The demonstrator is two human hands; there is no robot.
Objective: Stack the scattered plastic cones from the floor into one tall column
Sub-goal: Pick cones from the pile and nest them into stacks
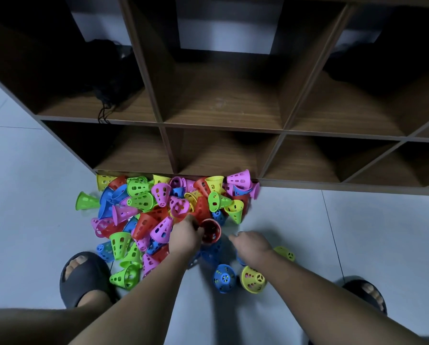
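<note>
1. Your left hand [186,236] grips the red cone [211,232], fingers curled round its rim; the cone sits at 3 o'clock of your knuckles.
2. Your right hand [252,246] is knuckles-up; its grip cannot be told.
3. The cone pile [158,207] spreads from 9 to 12 o'clock, against the shelf base [308,184].
4. Bare floor [333,232] lies at 3 o'clock.

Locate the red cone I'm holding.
Head view, centre: the red cone is in the left hand's grip at the pile's near edge, left of the right hand.
</note>
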